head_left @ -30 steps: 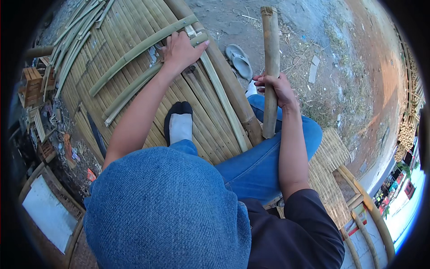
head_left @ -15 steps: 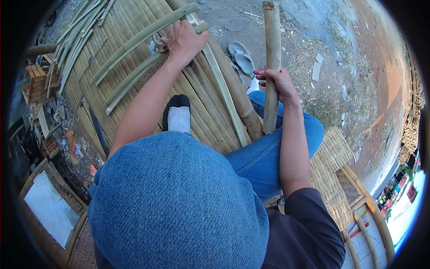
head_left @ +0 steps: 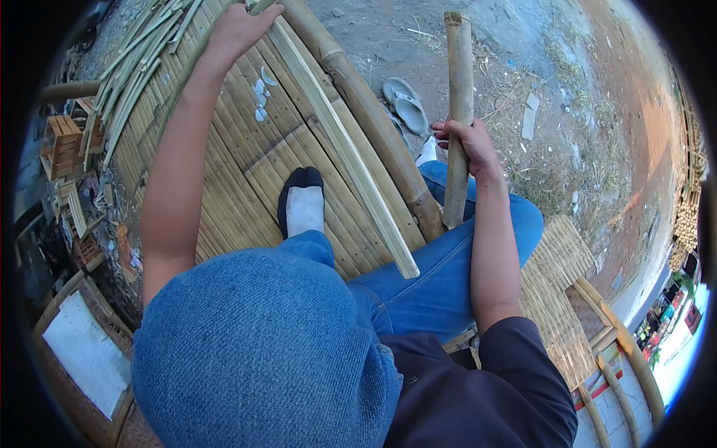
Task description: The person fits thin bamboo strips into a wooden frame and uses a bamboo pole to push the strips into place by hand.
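Observation:
My right hand point(head_left: 469, 144) is closed around a thick, upright bamboo pole point(head_left: 457, 82) that stands against my right thigh. My left hand point(head_left: 237, 31) reaches far forward over the slatted bamboo platform point(head_left: 224, 187), with its palm down near the end of a green split bamboo strip point(head_left: 261, 6) at the top edge; whether it grips the strip is unclear. A long pale split bamboo strip point(head_left: 343, 153) lies diagonally on the platform between my hands. My foot in a black and white sock point(head_left: 302, 205) rests on the slats.
A thick round bamboo beam point(head_left: 366, 112) edges the platform. A pair of grey sandals point(head_left: 403, 104) lies on the dirt beyond it. Several green bamboo strips point(head_left: 138, 75) are piled at the left, by wooden crates point(head_left: 63, 142). A woven bamboo panel point(head_left: 556, 299) lies at the right.
My left hand has reached further forward, away from my body, moving the green strips toward the top of the view. My right hand still holds the upright pole.

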`<state>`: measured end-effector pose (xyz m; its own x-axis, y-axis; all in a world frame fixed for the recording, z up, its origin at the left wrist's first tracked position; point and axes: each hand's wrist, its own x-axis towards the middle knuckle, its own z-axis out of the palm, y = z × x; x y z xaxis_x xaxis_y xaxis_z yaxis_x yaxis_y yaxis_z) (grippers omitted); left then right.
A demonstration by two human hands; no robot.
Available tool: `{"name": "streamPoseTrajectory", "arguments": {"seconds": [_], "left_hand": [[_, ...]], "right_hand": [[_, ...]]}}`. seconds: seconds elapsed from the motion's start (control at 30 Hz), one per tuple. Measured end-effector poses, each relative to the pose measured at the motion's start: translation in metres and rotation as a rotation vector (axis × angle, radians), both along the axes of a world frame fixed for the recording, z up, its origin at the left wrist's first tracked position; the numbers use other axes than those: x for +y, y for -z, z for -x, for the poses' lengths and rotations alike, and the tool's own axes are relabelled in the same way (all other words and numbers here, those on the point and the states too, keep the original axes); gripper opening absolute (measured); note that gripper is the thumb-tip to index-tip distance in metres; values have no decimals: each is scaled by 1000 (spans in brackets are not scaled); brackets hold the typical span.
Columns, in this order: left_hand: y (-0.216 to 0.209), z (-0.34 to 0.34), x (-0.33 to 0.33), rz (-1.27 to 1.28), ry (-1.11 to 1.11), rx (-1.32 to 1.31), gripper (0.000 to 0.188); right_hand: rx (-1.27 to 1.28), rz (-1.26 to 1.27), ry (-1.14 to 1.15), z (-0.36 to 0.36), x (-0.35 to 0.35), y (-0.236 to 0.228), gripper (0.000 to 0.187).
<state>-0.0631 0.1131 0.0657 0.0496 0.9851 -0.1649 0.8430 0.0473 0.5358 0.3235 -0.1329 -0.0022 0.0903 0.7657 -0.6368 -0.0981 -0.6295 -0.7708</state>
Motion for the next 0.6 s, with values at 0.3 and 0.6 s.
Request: {"name": "streamPoseTrajectory", "arguments": {"seconds": [0.3, 0.6], "left_hand": [[-67, 44, -6, -60, -4, -154, 59], [-190, 40, -79, -47, 128, -661, 36]], "right_hand": [[-19, 22, -83, 17, 6, 4, 25], [-61, 43, -65, 20, 4, 1, 34]]}}
